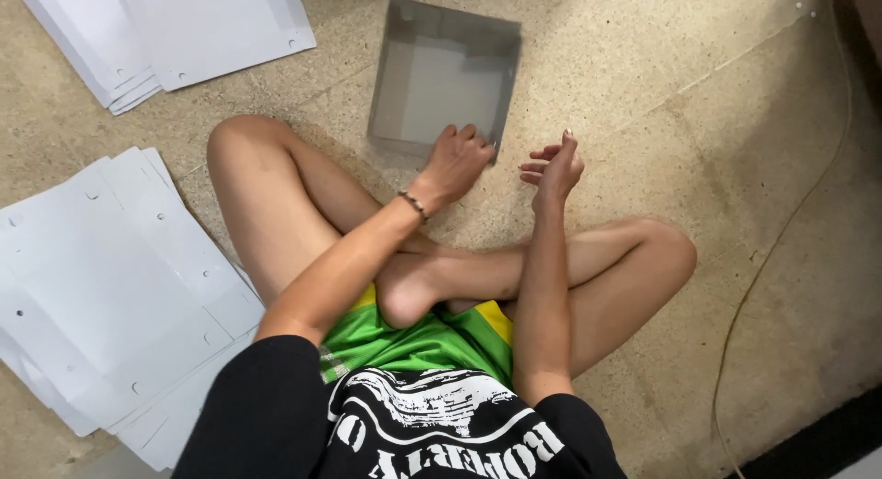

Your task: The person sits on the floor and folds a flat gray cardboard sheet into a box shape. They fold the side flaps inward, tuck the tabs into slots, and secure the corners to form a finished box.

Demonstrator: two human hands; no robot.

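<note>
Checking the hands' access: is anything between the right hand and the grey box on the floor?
Nothing visible. The right hand hangs open just beside the grey box, with only bare floor between them. The left hand already rests on the box's near edge.

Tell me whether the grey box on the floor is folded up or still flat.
Folded up: the grey cardboard box stands open-topped with four raised walls, empty inside. The left hand rests on its near wall.

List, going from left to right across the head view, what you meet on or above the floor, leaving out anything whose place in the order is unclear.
Large stack of flat white sheets → left hand resting on the near edge of the grey box → right hand, raised and touching nothing → thin cable on the floor.
</note>
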